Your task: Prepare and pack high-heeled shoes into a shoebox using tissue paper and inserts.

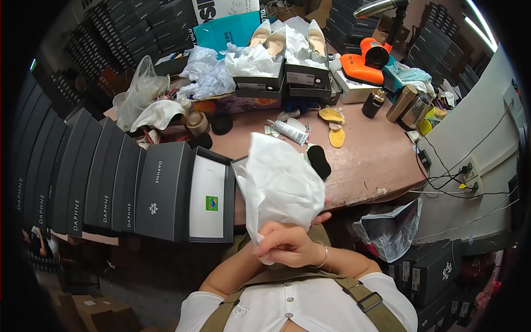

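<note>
A bundle of crumpled white tissue paper [285, 185] is held up in front of my body, above the table's near edge. My right hand [287, 246], with a bracelet at its wrist, is closed on the paper's lower left end. My left hand [322, 216] reaches across beneath the bundle and supports it; only some fingertips show past its right side. Whether anything is wrapped inside the paper is hidden. Left of the bundle stands a dark grey shoebox piece [207, 193] with a white inside and a green square sticker. Another box edge shows partly behind the paper.
A row of grey shoeboxes [160, 193] lines the left. At the back are open boxes with shoes [307, 72], plastic bags [207, 72] and an orange device [359, 66]. Yellow insoles [334, 124], a white tube [290, 131] and a black pad [319, 161] lie on the pink table [376, 149].
</note>
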Tool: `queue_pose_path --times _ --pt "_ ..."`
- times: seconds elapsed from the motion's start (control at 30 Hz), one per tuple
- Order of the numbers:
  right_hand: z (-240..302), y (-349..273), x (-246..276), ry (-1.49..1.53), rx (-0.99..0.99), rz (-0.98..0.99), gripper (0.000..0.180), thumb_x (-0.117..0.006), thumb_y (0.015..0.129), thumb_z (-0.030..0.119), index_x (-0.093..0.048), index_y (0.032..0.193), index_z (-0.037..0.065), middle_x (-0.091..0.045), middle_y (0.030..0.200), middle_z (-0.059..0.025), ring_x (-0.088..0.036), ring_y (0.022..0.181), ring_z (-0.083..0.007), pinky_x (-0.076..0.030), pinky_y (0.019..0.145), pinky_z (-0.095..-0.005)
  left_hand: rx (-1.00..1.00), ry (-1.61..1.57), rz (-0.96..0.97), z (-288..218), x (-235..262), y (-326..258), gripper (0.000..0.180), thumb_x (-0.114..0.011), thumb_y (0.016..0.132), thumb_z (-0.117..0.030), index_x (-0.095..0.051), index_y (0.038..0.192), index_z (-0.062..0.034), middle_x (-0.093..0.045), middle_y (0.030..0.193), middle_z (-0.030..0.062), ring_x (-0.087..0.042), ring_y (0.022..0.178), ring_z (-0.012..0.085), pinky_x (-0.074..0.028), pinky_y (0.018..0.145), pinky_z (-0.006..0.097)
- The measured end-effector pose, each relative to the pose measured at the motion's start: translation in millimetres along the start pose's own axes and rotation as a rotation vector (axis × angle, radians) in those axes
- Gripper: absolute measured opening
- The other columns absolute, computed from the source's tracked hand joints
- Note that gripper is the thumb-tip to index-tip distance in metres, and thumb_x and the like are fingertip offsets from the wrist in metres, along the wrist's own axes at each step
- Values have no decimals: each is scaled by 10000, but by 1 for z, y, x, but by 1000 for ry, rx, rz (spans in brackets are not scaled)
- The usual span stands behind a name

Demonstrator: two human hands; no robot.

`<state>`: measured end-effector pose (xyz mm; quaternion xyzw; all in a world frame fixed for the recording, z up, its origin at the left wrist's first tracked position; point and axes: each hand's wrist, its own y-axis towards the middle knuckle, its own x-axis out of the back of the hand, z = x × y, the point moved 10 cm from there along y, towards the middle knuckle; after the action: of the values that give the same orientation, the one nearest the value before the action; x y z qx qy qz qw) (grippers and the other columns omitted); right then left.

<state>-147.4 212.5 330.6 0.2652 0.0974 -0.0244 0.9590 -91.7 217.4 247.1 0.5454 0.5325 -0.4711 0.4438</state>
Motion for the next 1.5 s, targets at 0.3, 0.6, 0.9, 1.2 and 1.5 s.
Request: queue_pose_path --times 0.3,0.6,0.9,1.2,1.5 --pt "72 -43 79 -748 -8 -347 657 -780 722 59 -479 1302 -12 -481 1272 -204 -579 1060 -289 -484 884 -360 -579 357 -421 -127 64 -56 494 -504 961 -393 -396 1344 -101 -530 1214 78 -556 1106 217 -496 921 354" --pt "0 -15 88 -1197 -80 -330 575 -717 623 -5 -564 1173 70 -596 884 -120 -618 727 -307 -507 621 -373 -825 743 -763 -165 63 -98 632 -584 889 -289 -302 1433 -133 -497 1270 94 -550 1099 239 -483 910 360" --pt "8 -78 155 120 -286 -574 665 -689 867 233 -356 1402 21 -499 1315 -132 -571 1113 -225 -476 902 -330 -841 2154 -675 -178 -50 -107 924 -769 654 -86 -305 1451 -56 -564 1196 156 -581 1018 305 -460 914 387" --pt "12 -124 152 -169 -448 -830 686 -597 740 7 -360 1384 24 -594 1033 -42 -544 743 -74 -444 540 -183 -1033 1898 -508 -122 -65 -21 965 -824 685 -274 -280 1461 -96 -364 1414 177 -504 1145 307 -431 969 399" --pt "-86 -73 145 -980 -480 -466 640 -677 842 201 -375 1337 -70 -522 1229 -235 -518 1121 -373 -407 970 -404 -744 256 -660 -95 133 -8 707 -570 945 -234 -155 1488 -51 -384 1398 134 -432 1257 235 -351 1047 354"
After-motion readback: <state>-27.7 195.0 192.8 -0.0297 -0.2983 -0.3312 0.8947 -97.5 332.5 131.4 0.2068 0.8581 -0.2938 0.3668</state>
